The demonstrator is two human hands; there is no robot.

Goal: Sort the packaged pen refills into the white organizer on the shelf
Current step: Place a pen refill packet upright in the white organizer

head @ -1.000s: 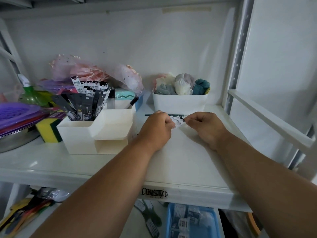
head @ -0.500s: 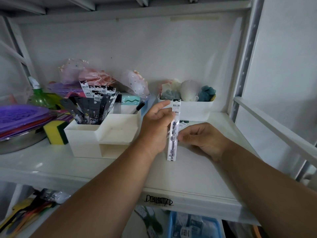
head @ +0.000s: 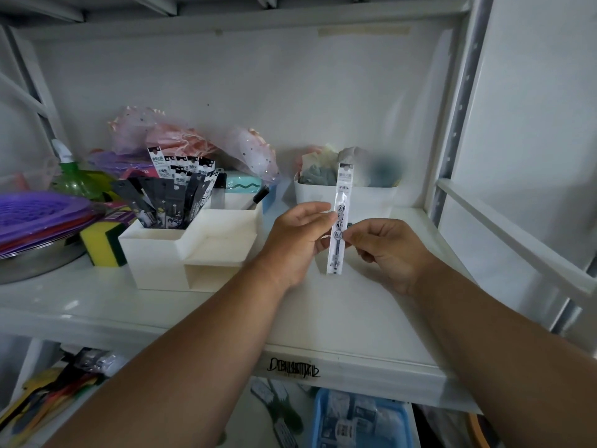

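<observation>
- While both hands hover above the white shelf (head: 200,315), a slim clear-and-white packaged pen refill (head: 339,221) stands upright between them.
- The right hand (head: 387,250) pinches the packet at mid-length, its other fingers curled in.
- The left hand (head: 297,240) has its fingers loosely extended, the fingertips (head: 328,218) touching the packet's left edge; whether they pinch it I cannot tell.
- To the left, the white plastic tiered organizer (head: 190,250) sits on the shelf, its rear left compartment holding a fan of black-and-white refill packets (head: 174,192).
- Behind the hands stands a white rectangular bin (head: 323,195) filled with soft cloth items.
- A yellow-and-green sponge (head: 103,244) lies just left of the organizer.
</observation>
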